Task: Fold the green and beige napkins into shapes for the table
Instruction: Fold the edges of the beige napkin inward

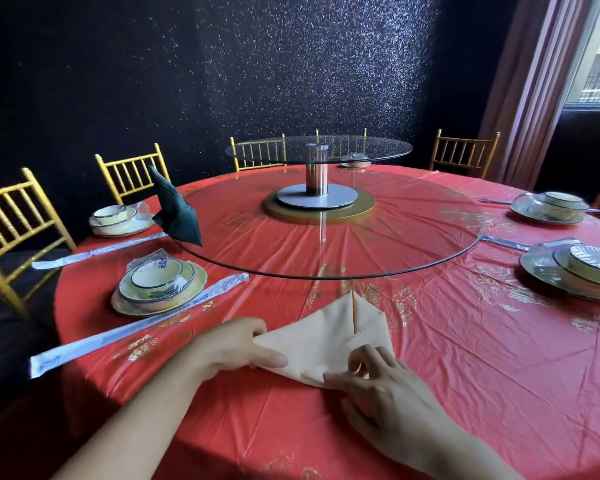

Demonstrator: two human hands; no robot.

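Observation:
A beige napkin lies flat on the red tablecloth near the front edge, folded into a pointed shape with a seam down its middle. My left hand grips its left corner, thumb on top of the cloth. My right hand pinches the napkin's lower right edge with curled fingers. A dark green napkin, folded into an upright pointed shape, stands at the left on the rim of the glass turntable.
A round table in a red cloth carries a large glass turntable with a raised glass tier. Wrapped bowl sets and wrapped chopsticks sit at left; more place settings at right. Gold chairs ring the table.

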